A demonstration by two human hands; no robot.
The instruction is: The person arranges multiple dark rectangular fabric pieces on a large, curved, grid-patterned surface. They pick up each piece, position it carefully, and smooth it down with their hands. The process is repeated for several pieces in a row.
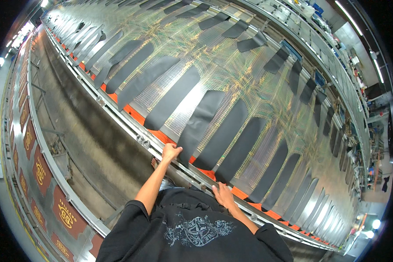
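Long dark grey cut pieces of sheet material, round-ended, lie in a row across the printing table. One slightly wrinkled cut piece (201,120) has its near end beside my left hand (171,152). The fingers of that hand are closed at the piece's lower left corner and seem to pinch it; the fingertips are partly hidden. My right hand (224,195) rests on the table's metal edge rail (187,175), fingers stretched and apart. Just beyond it lies the near end of another cut piece (242,150).
Orange strips (135,115) run along the table's near edge under the pieces. More dark pieces (252,42) lie along the far edge. Behind me on the left, past a walkway (81,131), stands another long table with brown printed panels (67,214). Clamps (143,140) sit on the rail.
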